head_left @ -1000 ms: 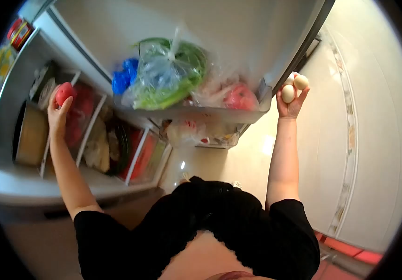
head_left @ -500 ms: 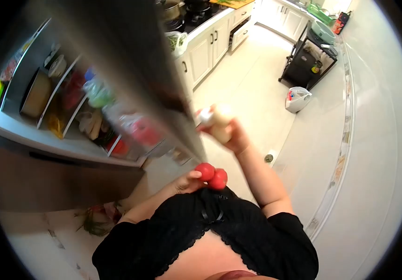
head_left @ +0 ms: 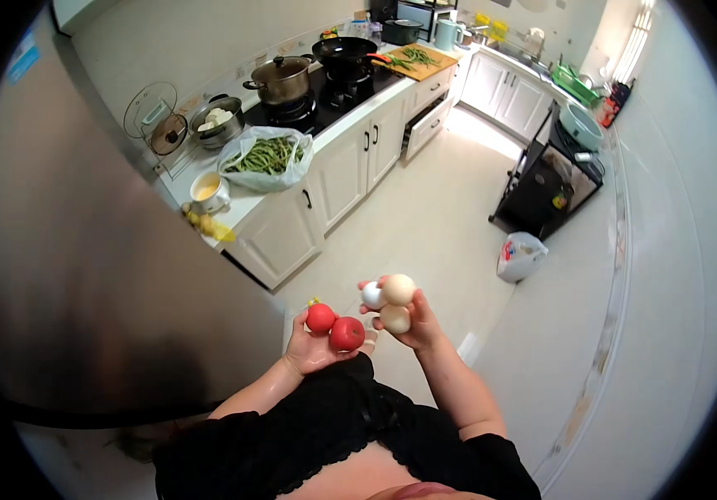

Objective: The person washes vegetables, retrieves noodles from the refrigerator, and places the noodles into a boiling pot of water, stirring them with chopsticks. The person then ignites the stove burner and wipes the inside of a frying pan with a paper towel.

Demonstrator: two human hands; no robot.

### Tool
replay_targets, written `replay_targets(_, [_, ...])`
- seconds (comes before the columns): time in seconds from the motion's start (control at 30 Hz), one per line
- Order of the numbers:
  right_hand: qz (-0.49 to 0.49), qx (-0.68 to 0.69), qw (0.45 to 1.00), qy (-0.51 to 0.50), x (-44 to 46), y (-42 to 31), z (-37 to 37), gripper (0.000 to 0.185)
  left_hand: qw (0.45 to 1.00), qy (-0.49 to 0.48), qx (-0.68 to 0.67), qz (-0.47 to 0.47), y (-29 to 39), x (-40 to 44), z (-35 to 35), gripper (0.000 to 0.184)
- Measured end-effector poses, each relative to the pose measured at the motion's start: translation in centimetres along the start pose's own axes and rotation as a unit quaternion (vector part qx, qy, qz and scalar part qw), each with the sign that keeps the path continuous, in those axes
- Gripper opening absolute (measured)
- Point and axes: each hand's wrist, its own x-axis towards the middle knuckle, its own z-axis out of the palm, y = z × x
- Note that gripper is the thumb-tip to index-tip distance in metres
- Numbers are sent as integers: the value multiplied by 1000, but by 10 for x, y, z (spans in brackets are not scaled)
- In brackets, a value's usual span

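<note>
Left hand: the left hand (head_left: 312, 350), at lower centre, was cupped palm-up around two tomatoes (head_left: 347, 333).
Tomatoes: they lay side by side, touching, in that palm.
Right hand: the right hand (head_left: 415, 323), just beside the left, was curled around three eggs (head_left: 398, 290).
Eggs: two looked beige and one white, bunched together at the fingers.
Fridge: the steel fridge (head_left: 92, 250) filled the left of the frame.
Desk: the desk (head_left: 246, 200), at upper left, bore a mug (head_left: 208, 192) and a bag of green beans (head_left: 265, 157).
Stove: on the stove (head_left: 317, 112) stood a lidded pot (head_left: 282, 81) and a wok (head_left: 344, 53).
Board: the board (head_left: 415, 70), beyond the wok, carried more green beans.
Cart: a black cart (head_left: 542, 183) stood at upper right, with a white bag (head_left: 522, 257) on the floor (head_left: 392, 225) beside it.
</note>
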Motion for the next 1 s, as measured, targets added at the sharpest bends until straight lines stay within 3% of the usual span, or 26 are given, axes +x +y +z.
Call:
replay_targets(0.03, [5,-3,1000,-5,8,-14,-20,65,999,30,-23,12,14,21,4,58])
replay_targets(0.23, [-69,59,978,188,42,-114,-125,59,999,-38,-16,-2,101,182,59,59])
replay_targets(0.3, [-95,75,972,200,46,-154,-153,57,997,-62,-20,-28,127,234,81,61])
replay_targets(0.37, [-115,57,946,298,48,-189,-177,55,998,-42,-8,-50,150,288,108,64])
replay_targets(0.5, [-169,52,898,403,53,-249,-246,52,989,-124,1,-76,183,411,133,63])
replay_targets(0.57, [-195,68,892,403,60,-277,-291,50,990,-113,10,-80,200,471,139,62])
replay_targets(0.67, [-192,83,894,397,75,-331,-371,49,995,30,67,-60,218,566,157,60])
replay_targets(0.77, [-166,59,902,394,123,-405,-435,45,986,105,123,-48,239,649,175,59])
replay_targets(1.0, [-65,-28,929,363,287,-583,-539,39,983,78,164,-22,304,831,232,53])
